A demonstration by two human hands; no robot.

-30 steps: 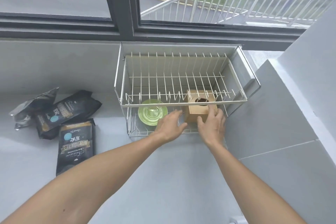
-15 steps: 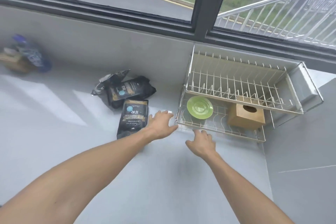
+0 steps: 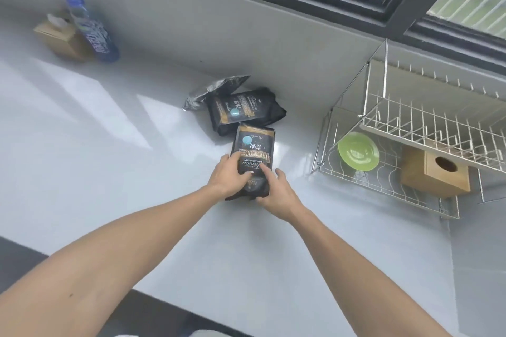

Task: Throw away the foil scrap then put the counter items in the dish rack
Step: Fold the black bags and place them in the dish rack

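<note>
A black coffee bag [image 3: 254,145] lies flat on the grey counter. My left hand [image 3: 231,175] grips its near left side and my right hand [image 3: 273,189] grips its near right corner. A second black coffee bag [image 3: 243,109] lies just behind it, with a crumpled silver foil bag [image 3: 216,89] leaning at its far left. The two-tier wire dish rack [image 3: 427,128] stands at the right; its lower tier holds a green plate [image 3: 358,152] and a wooden tissue box [image 3: 435,172].
At the far left of the counter stand another wooden tissue box [image 3: 57,35] and a blue bottle [image 3: 90,27] against the wall. A dark-framed window [image 3: 356,0] runs behind. The counter's front edge [image 3: 153,290] drops off near my forearms.
Both hands left the wooden tissue box in the rack's lower tier, moved left across the counter and closed on the nearest coffee bag. My view swung left.
</note>
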